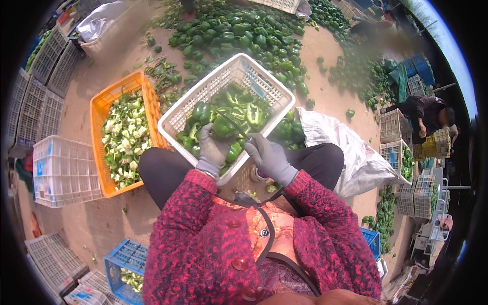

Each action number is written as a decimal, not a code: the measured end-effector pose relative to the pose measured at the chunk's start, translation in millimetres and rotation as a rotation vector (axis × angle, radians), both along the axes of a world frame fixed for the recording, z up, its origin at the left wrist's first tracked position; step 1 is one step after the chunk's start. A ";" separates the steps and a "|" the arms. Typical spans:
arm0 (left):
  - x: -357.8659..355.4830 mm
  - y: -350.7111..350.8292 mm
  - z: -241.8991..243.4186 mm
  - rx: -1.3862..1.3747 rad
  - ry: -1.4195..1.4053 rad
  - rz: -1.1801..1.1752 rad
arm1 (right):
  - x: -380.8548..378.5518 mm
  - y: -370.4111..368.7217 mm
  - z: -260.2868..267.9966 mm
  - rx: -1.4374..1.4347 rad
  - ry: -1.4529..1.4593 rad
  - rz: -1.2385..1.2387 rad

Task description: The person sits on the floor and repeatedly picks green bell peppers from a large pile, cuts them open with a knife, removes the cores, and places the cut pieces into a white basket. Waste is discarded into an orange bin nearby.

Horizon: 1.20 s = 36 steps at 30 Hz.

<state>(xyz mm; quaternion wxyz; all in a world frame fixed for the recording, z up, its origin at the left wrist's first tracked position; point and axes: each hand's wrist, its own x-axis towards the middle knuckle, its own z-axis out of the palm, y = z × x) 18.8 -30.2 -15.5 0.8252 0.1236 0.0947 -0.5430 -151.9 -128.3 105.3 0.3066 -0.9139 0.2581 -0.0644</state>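
Observation:
My left hand (213,146), in a grey glove, grips a green bell pepper (223,127) above a white plastic crate (190,93). In my gloved right hand (268,154) is a knife (235,126). Its dark blade lies across the pepper; whether it cuts into the flesh I cannot tell. Beneath my hands the crate holds whole peppers and cut pepper halves (254,114), some with their pale insides facing up. An orange crate (148,103) at my left is filled with pepper cores (127,133), pale and seedy with green stems.
A large heap of bell peppers (244,32) spreads beyond the white crate. At my right lies a white woven sack (343,148) beside more peppers. An upturned white crate (66,171) and a blue crate (126,263) stand on the left. Another person (429,112) bends among crates far right.

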 end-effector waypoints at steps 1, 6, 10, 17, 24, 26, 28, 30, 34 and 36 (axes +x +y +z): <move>-0.6 0.0 -2.8 -0.002 0.015 0.011 | 2.8 1.1 -2.1 -0.012 -0.003 0.014; -5.1 -6.7 -12.3 0.151 -0.196 0.191 | 10.1 -2.8 -23.8 -0.060 0.060 0.088; -8.2 -7.5 -10.7 0.111 -0.180 0.141 | 12.2 -0.3 -39.6 -0.107 -0.013 0.081; -4.2 -1.8 34.5 0.231 -0.248 -0.015 | 24.3 -0.7 -48.5 -0.158 0.068 0.045; -9.2 15.0 77.3 0.470 -0.730 -0.025 | 31.1 -6.0 -45.6 -0.159 0.144 0.091; -6.5 13.9 72.7 0.433 -0.737 -0.029 | 31.1 -15.3 -50.6 0.037 0.086 0.078; -3.8 12.1 62.3 0.287 -0.644 -0.034 | 31.0 -33.9 -58.9 0.403 -0.026 0.041; -2.5 11.4 49.8 0.070 -0.486 -0.043 | 29.7 -60.8 -67.4 0.879 -0.119 -0.092; 1.6 10.6 31.8 0.062 -0.353 -0.081 | 28.2 -86.3 -71.3 1.118 -0.195 -0.359; 2.4 12.0 28.2 0.009 -0.309 -0.110 | 32.5 -82.1 -63.9 1.139 -0.400 -0.322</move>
